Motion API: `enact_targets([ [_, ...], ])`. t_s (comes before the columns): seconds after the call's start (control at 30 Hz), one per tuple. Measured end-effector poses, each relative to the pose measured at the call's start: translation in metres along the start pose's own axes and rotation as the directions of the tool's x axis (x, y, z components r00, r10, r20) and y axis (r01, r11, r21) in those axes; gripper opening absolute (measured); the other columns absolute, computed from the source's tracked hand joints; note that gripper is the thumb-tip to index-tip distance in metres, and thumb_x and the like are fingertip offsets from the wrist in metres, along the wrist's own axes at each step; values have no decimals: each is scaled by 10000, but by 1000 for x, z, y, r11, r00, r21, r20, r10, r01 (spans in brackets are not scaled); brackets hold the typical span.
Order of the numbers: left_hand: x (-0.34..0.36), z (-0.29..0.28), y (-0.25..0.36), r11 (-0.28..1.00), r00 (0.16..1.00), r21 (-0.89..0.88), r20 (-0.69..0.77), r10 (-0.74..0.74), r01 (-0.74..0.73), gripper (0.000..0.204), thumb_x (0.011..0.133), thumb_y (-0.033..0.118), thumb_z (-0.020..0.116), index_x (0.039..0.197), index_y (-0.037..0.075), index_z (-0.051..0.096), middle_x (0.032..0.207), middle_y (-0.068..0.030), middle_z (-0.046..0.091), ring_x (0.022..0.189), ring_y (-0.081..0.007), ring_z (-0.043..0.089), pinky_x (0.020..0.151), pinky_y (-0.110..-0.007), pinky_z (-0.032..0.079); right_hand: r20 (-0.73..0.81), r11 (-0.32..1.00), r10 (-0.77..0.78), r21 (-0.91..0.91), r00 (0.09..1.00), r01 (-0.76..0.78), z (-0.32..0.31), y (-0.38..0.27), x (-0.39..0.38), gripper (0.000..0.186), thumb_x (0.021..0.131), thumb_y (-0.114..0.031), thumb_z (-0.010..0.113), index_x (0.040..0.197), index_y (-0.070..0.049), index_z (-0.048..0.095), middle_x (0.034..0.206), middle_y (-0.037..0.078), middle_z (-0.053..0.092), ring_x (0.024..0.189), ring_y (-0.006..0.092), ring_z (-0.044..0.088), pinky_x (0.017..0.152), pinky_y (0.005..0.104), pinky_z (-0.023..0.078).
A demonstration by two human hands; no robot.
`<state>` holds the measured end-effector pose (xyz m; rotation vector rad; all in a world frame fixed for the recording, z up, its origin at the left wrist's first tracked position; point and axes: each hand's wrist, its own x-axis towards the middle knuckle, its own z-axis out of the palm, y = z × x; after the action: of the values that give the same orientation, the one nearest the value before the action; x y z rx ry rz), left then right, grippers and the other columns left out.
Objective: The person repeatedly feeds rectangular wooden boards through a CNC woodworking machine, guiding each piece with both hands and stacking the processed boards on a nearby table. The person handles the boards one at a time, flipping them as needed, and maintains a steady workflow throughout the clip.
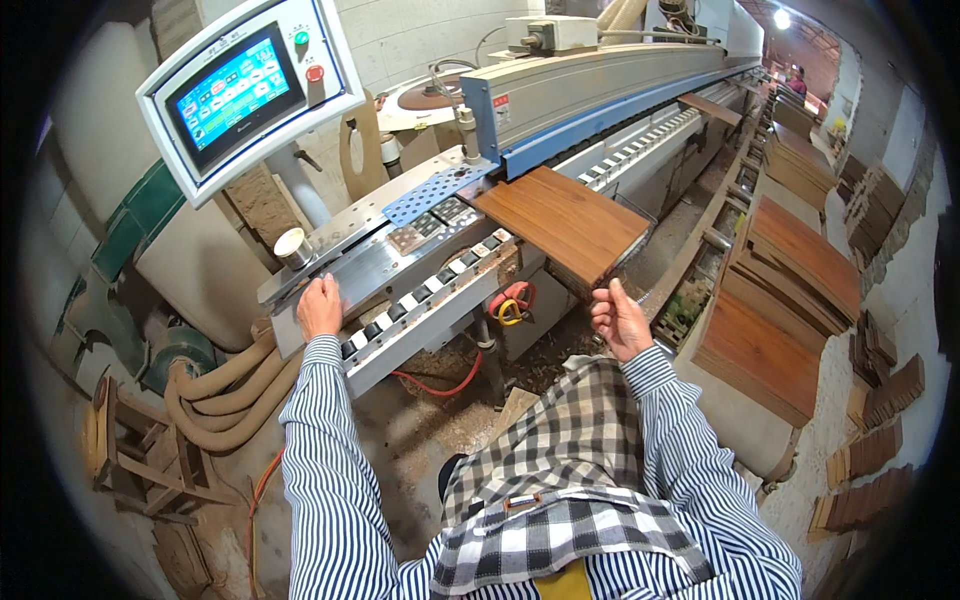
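Observation:
A brown wood-grain panel (565,220) lies with its far end at the edge-banding machine (600,100) and its near corner sticking out toward me. My right hand (620,318) is just beside that corner, fingers curled in and thumb up; nothing shows in it. On the left, my left hand (320,307) rests at the steel infeed table (365,268), its fingers closed and bent down. What is under those fingers is hidden. Black and white rollers (425,292) line the rail between my left hand and the panel.
A touchscreen console (240,95) rises at the left, above a small round tub (293,247). Stacked panels (760,350) lie along a roller conveyor (700,270) at right. Ribbed hoses (220,400) and a wooden stool (145,450) stand lower left. Red-and-yellow pliers-like handles (512,303) hang below the rail.

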<state>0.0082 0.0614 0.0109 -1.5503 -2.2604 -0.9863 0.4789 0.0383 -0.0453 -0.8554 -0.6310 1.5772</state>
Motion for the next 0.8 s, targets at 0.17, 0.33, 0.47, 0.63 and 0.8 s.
enact_targets([
  [0.17, 2, 2, -8, 1000, 1000, 19, -13, -2, 3, 373, 890, 324, 432, 716, 5, 517, 777, -208, 583, 751, -374, 549, 664, -460, 412, -331, 950, -235, -276, 914, 144, -114, -22, -41, 329, 882, -301, 544, 1129, -84, 541, 695, 36, 614, 528, 61, 537, 458, 178, 413],
  [0.33, 0, -3, -2, 1000, 1000, -2, -5, -24, 24, 378, 894, 321, 429, 700, 2, 489, 764, -209, 571, 739, -372, 542, 655, -461, 402, -649, 752, -656, -608, 387, 255, -303, -55, -133, 465, 855, -170, 555, 1264, -26, 389, 925, 89, 562, 537, 85, 509, 433, 215, 424],
  [0.47, 0, 0, -1, 1000, 1000, 17, 13, -26, 26, 376, 898, 321, 421, 704, 3, 477, 761, -211, 562, 739, -374, 534, 654, -464, 395, -796, 808, -589, -587, 138, 60, -396, -88, -210, 610, 849, -256, 568, 1353, -65, 280, 689, 94, 574, 476, 113, 502, 397, 235, 420],
  [0.63, 0, -2, -2, 1000, 1000, -7, 5, -19, 19, 375, 900, 323, 415, 708, 7, 481, 767, -209, 566, 744, -373, 537, 656, -462, 399, -855, 862, -500, -507, 137, -16, -415, -101, -219, 628, 844, -348, 566, 1354, -117, 282, 654, 109, 566, 403, 124, 465, 331, 251, 372],
  [0.8, 2, 1, -5, 1000, 1000, 26, 14, -13, 13, 374, 899, 321, 412, 705, 9, 483, 761, -201, 569, 746, -369, 540, 659, -459, 404, -806, 810, -575, -585, 140, -41, -431, -99, -224, 592, 829, -291, 596, 1313, -98, 316, 676, 97, 541, 392, 137, 446, 315, 260, 356],
])
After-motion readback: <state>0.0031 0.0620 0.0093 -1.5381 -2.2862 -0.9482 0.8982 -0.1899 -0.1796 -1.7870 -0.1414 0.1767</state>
